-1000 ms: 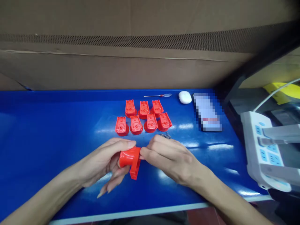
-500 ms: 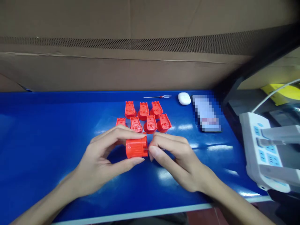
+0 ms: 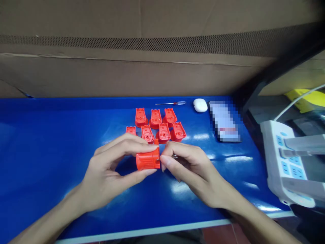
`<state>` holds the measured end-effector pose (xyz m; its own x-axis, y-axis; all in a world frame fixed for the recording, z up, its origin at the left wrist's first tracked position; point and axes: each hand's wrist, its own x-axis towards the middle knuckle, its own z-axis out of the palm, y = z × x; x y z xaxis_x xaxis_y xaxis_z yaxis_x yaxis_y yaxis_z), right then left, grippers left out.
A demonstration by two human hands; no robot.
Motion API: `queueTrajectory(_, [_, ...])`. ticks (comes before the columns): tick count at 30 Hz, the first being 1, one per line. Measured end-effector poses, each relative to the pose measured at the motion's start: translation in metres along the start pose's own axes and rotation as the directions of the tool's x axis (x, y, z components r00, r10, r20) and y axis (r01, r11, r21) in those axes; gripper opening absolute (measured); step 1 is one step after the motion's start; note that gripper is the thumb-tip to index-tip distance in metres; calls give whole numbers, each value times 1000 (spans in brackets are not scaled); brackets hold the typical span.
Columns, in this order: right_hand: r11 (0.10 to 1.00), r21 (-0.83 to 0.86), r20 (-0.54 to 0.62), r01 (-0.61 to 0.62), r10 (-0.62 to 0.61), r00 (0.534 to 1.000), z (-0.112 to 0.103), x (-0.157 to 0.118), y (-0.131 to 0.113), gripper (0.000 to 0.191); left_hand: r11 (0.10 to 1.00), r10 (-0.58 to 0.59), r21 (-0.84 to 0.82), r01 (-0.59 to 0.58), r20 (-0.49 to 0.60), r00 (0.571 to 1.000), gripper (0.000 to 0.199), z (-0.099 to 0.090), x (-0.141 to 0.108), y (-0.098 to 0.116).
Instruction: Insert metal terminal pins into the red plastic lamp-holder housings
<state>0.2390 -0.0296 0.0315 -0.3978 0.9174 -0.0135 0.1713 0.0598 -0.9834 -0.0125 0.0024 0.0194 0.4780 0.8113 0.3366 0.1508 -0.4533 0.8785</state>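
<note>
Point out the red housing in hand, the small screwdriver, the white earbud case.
Red plastic housing (image 3: pixel 148 160): head view, on its ribbed side wall.
Small screwdriver (image 3: pixel 181 102): head view, on its clear handle.
White earbud case (image 3: pixel 200 105): head view, on its top.

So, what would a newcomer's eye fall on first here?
Probably the bright red plastic housing, held mid-view between the left hand and the right hand, against the glossy blue workbench top. Just beyond, a cluster of similar red plastic parts stands in two rows. At far right sits a white power strip with blue sockets.
</note>
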Motion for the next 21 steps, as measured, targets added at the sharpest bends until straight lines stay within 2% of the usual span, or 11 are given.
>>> queueTrajectory(4, [996,-74,4,56,-56,998,-2,1,-1,31,1000,-10,24,10,-15,1000,47,-1,-1,-1])
queueTrajectory(7, [969,-186,8,162,-164,987,-4,1,1,25,999,-25,44,26,-11,1000,45,-2,0,-2])
queueTrajectory(10, [905,-330,12,269,-281,960,-4,-1,9,18,998,-53,37,53,-6,999,42,-2,1,0])
queueTrajectory(12, [845,-418,27,333,-355,935,-2,-2,16,18,994,-108,5,108,7,994,37,-3,1,3])
queueTrajectory(14, [778,-488,48,396,-429,902,0,-4,20,20,973,-217,-67,221,59,974,25,-4,1,7])
queueTrajectory(15, [743,-519,61,423,-461,885,1,-3,21,21,944,-296,-123,308,107,949,18,-5,1,8])
queueTrajectory(17, [668,-579,94,467,-514,852,2,-2,19,22,821,-463,-240,519,253,850,23,-7,0,9])
queueTrajectory(19, [556,-631,148,540,-597,788,2,0,16,24,638,-567,-317,702,423,707,35,-8,-2,6])
queueTrajectory(21, [412,-674,226,613,-675,703,2,2,12,26,457,-595,-339,822,570,566,44,-9,-6,1])
